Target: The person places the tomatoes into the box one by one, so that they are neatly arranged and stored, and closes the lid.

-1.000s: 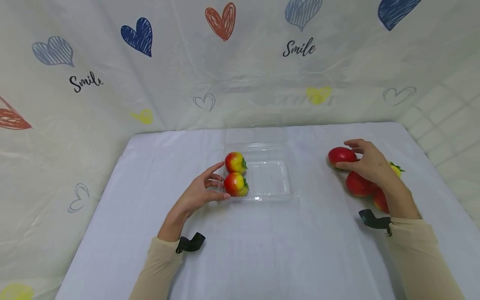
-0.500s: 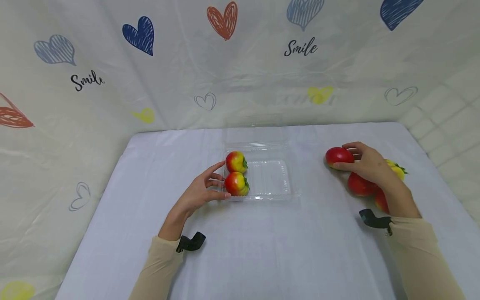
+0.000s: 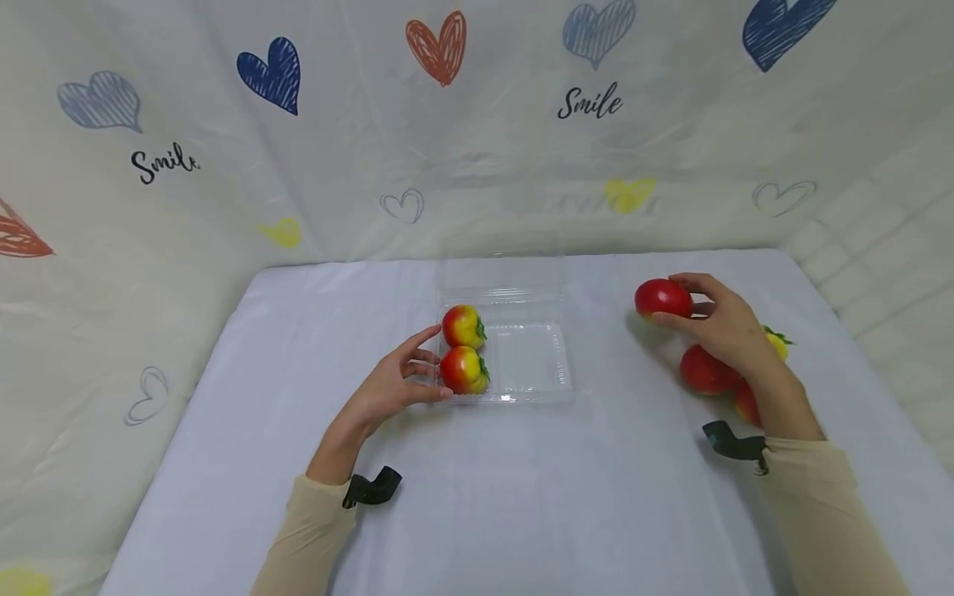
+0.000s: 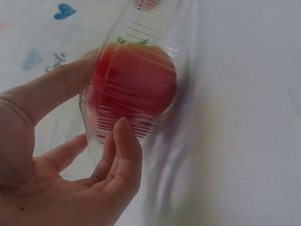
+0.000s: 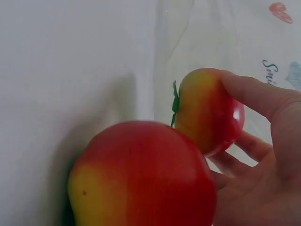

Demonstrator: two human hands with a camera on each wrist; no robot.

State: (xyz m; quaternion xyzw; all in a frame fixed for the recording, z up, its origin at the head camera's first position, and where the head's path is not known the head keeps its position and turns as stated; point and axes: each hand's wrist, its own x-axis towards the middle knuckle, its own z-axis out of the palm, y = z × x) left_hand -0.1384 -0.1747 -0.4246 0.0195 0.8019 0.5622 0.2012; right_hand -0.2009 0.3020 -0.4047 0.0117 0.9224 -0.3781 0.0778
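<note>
In the head view my left hand (image 3: 383,385) holds the left end of a clear plastic clamshell box (image 3: 529,360), its thumb at the front corner. In the left wrist view its fingertips touch the ribbed wall. Inside, along the left side, two red-and-yellow persimmons (image 3: 463,327) sit one behind the other. At the right, my right hand (image 3: 723,327) grips another persimmon (image 3: 662,298) between thumb and fingers. Its green calyx shows in the right wrist view, where the persimmon (image 5: 211,110) appears beyond a nearer persimmon (image 5: 146,174).
Several more persimmons (image 3: 708,370) lie under and beside the right wrist, partly hidden by it. The box's clear lid (image 3: 501,273) lies back toward the wall. A white cloth (image 3: 477,497) covers the table, and a curtain printed with hearts (image 3: 440,48) hangs behind.
My right hand has moved the gripped persimmon a little left and up from the others. The left hand stays at the box. The head view has shifted slightly.
</note>
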